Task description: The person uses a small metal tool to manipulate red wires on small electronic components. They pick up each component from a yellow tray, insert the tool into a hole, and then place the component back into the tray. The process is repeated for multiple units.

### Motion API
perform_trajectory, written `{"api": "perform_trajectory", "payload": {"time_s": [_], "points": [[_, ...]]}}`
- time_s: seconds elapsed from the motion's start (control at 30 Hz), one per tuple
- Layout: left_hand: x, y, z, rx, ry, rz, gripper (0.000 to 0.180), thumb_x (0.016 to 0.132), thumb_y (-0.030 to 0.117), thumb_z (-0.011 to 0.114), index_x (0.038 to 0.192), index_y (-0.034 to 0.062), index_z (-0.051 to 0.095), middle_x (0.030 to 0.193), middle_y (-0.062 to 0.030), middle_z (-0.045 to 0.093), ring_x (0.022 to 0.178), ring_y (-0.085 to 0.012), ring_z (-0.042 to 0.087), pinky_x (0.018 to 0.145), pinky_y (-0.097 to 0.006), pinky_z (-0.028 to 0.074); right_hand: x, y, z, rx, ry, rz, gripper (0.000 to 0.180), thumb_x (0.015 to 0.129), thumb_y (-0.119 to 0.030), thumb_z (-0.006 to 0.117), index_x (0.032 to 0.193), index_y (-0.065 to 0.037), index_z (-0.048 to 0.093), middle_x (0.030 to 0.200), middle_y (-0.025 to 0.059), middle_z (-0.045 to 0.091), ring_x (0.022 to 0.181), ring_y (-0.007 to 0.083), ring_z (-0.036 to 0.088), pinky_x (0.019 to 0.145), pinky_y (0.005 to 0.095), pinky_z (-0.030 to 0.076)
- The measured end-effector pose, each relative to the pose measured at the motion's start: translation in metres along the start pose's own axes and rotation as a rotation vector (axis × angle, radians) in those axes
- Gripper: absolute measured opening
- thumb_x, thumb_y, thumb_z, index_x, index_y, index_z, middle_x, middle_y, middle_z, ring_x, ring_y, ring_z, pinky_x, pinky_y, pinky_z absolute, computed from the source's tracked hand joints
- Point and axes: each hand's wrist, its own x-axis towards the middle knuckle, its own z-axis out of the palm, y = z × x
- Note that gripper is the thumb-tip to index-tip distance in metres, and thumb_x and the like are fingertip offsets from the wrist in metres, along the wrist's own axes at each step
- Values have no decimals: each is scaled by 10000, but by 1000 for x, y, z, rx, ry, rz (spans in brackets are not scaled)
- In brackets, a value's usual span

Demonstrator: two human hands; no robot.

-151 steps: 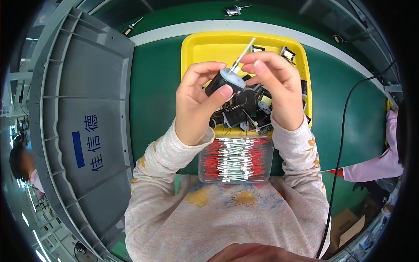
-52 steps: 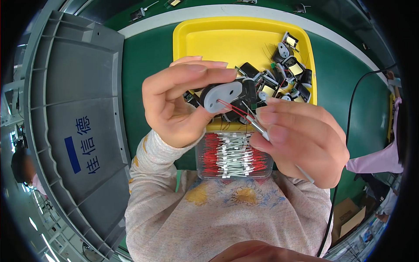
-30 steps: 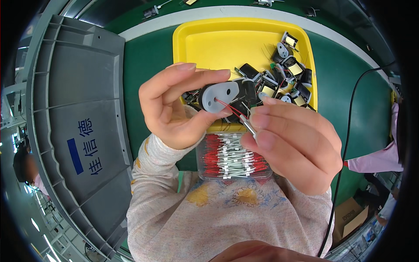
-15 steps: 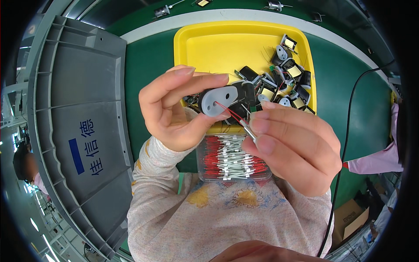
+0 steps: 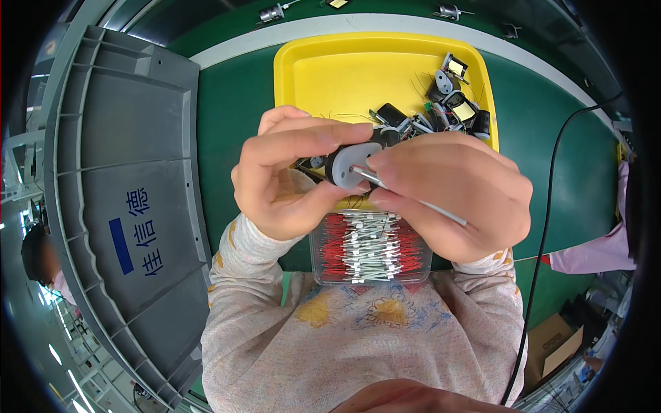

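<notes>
My left hand (image 5: 282,172) is closed around a small black motor-like part with a pale grey oval end cap (image 5: 353,167), the cap turned toward my right hand. My right hand (image 5: 458,186) pinches a thin whitish-grey rod (image 5: 443,210), whose near end sticks out below the fingers. The rod's other end meets a small hole in the cap; whether it goes inside cannot be seen. Below both hands is a clear plastic box (image 5: 323,279) filled with red wires in white sleeves (image 5: 372,248).
A yellow tray (image 5: 330,69) behind my hands holds several black parts with grey caps (image 5: 458,107), mostly at its right. On the left stands a large grey crate (image 5: 131,172). A black cable (image 5: 547,199) runs down the right, and metal parts (image 5: 272,12) lie along the far strip.
My right hand has moved left and closer to the cap, turning so its back faces up. The red wires seen at the hole are now hidden. My left hand has shifted slightly right.
</notes>
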Motion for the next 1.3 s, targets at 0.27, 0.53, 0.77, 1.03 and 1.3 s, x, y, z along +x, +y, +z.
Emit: {"api": "perform_trajectory", "payload": {"time_s": [0.27,0.53,0.77,1.03,1.3], "points": [[0,-5,-1,-101,28,-34,413,652,-51,717,985,25,486,925,-198,669,837,-215,655,817,-341,404,3,-9,-4,-15,64,27,296,566,21,772,815,56,615,757,165,655,685,278,660,621,340,530],[0,-3,-2,-97,25,-46,396,663,-44,713,979,28,486,918,-206,668,844,-223,656,847,-351,385,4,-10,-7,10,66,38,300,577,27,768,826,54,604,743,161,641,670,285,656,598,343,528],[-1,-5,-3,-95,14,-37,388,678,-38,710,982,36,479,928,-205,667,860,-222,654,864,-355,371,2,-13,-9,13,80,30,303,570,25,770,821,51,602,733,155,636,664,286,653,591,337,527],[-2,-6,-5,-97,-20,-36,394,682,-20,711,990,40,472,951,-207,662,887,-222,648,890,-367,355,0,-15,-15,-39,10,18,290,579,31,763,810,48,587,768,150,628,681,293,650,594,337,528],[1,-4,-10,-249,-75,-122,417,656,154,782,973,41,536,1060,-243,622,1195,-337,436,1009,-455,260,1,-4,-20,-94,124,-14,227,697,70,653,893,46,542,794,195,615,717,305,630,614,359,538]]}}
